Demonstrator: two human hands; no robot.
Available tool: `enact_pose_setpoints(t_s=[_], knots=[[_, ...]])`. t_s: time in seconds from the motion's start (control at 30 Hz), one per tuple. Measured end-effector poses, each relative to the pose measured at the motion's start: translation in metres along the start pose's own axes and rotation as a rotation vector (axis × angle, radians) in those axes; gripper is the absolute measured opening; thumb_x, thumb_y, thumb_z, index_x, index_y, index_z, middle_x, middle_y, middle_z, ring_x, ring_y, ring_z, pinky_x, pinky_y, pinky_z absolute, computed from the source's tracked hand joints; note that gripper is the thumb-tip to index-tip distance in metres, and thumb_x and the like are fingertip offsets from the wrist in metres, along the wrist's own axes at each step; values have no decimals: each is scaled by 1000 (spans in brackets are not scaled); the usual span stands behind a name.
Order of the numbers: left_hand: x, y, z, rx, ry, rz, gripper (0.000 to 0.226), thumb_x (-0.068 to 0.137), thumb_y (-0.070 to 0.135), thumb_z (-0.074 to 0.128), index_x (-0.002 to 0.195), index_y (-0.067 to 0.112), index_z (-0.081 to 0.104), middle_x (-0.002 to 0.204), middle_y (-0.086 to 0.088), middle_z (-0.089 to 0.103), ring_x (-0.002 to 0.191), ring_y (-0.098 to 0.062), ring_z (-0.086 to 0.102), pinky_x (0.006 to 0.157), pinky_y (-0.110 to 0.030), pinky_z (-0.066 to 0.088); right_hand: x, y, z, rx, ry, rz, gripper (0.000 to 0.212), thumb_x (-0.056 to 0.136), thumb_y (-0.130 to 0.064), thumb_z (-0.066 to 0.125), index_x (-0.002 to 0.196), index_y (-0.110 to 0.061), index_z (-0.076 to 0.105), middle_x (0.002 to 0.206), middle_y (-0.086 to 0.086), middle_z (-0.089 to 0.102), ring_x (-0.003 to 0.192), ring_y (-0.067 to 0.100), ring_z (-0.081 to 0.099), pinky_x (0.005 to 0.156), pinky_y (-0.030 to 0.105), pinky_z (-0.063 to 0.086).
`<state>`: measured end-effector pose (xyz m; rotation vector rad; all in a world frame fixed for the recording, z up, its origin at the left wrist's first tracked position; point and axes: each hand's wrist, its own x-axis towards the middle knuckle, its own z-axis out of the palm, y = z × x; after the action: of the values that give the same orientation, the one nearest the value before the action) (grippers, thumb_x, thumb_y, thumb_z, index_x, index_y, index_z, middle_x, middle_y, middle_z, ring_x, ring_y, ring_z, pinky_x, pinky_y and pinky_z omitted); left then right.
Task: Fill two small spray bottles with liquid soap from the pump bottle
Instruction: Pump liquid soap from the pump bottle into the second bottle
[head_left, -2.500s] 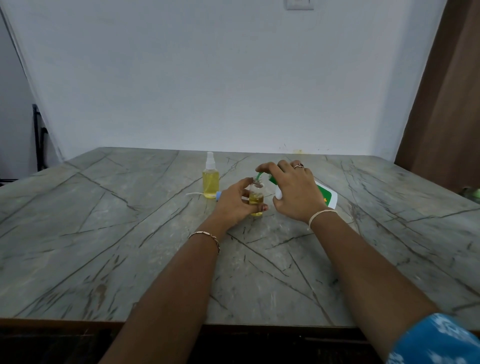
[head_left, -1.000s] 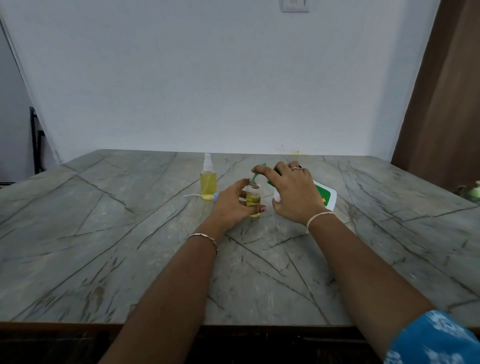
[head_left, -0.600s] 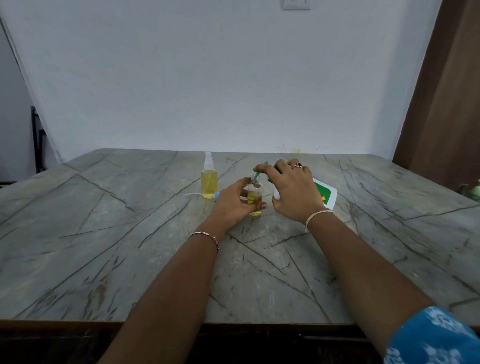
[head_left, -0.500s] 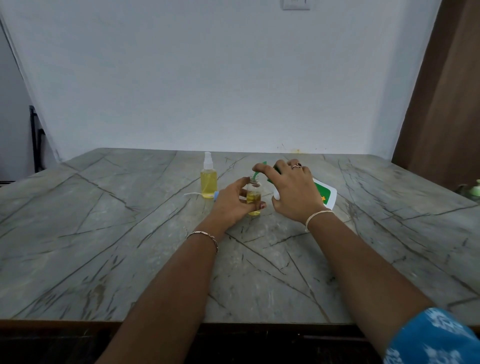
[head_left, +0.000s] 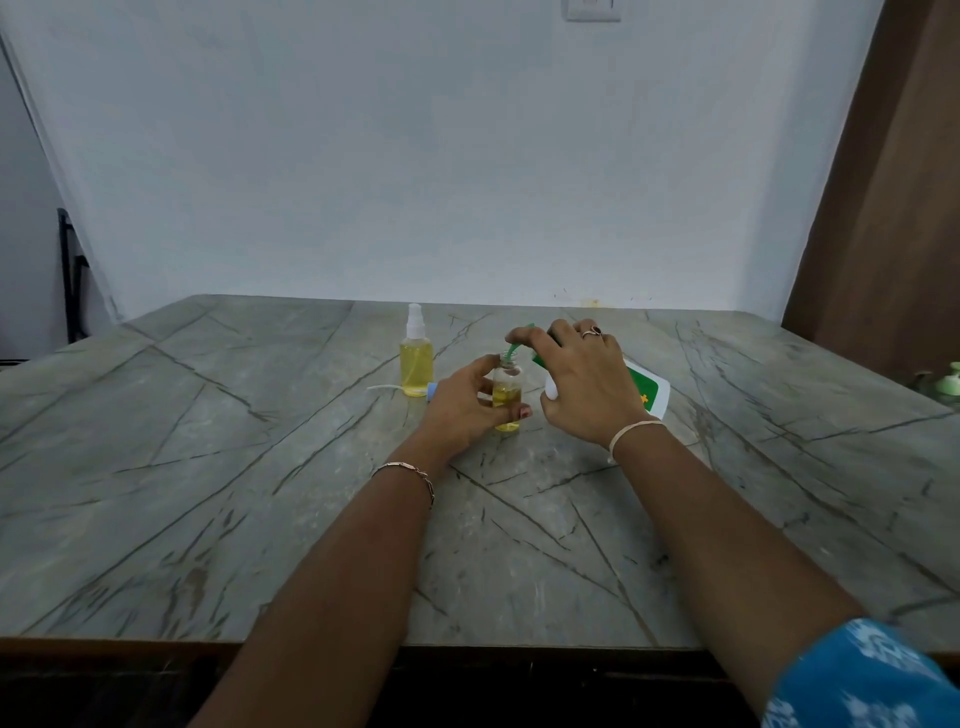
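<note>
A small clear spray bottle (head_left: 507, 395) without its cap stands mid-table, partly filled with yellow soap. My left hand (head_left: 462, 408) wraps around it. My right hand (head_left: 582, 384) grips the white and green pump bottle (head_left: 647, 391), tilted left, fingers on its green pump head (head_left: 515, 344), whose nozzle sits over the small bottle's mouth. A second spray bottle (head_left: 415, 353), full of yellow soap and capped with a white sprayer, stands upright to the left. A loose sprayer cap with a white tube (head_left: 400, 387) lies at its base.
The grey marble table (head_left: 208, 467) runs to a white wall behind. A brown door or panel (head_left: 893, 208) stands at right. A pale green object (head_left: 948, 382) sits at the far right table edge. A dark frame (head_left: 70, 275) is at far left.
Both hands hold their places. The soap level in the small bottle looks about the same; only slight camera shifts.
</note>
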<state>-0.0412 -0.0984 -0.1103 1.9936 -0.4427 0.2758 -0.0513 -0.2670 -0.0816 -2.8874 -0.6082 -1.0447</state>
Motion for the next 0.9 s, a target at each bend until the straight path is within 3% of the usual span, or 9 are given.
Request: enact_pose_setpoints(t_s=[0.2, 0.5, 0.7, 0.9], knots=[[0, -1, 0, 2, 8, 1, 46, 70, 24, 85, 107, 26, 59, 95, -2, 68, 88, -13, 66, 82, -26, 55, -2, 6, 2, -28, 5, -29, 86, 71, -22, 63, 143, -42, 21, 100, 5, 54, 98, 32, 52, 77, 42, 46], [2, -2, 1, 6, 0, -13, 53, 71, 25, 84, 117, 23, 58, 100, -6, 68, 93, -18, 67, 87, -36, 56, 0, 4, -2, 107, -40, 11, 71, 70, -21, 66, 134, -33, 38, 114, 3, 56, 105, 31, 50, 86, 43, 46], [1, -1, 1, 20, 8, -7, 49, 71, 26, 84, 113, 24, 58, 99, -3, 68, 91, -16, 66, 82, -26, 55, -1, 4, -1, 51, -40, -13, 77, 71, -23, 63, 140, -37, 31, 107, 4, 54, 102, 31, 50, 83, 43, 46], [2, -2, 0, 11, 4, -21, 52, 70, 27, 84, 114, 24, 58, 101, -6, 68, 93, -19, 67, 89, -40, 55, -3, 7, -1, 20, -36, -40, 88, 73, -24, 61, 146, -43, 17, 103, 5, 53, 99, 31, 51, 80, 43, 48]])
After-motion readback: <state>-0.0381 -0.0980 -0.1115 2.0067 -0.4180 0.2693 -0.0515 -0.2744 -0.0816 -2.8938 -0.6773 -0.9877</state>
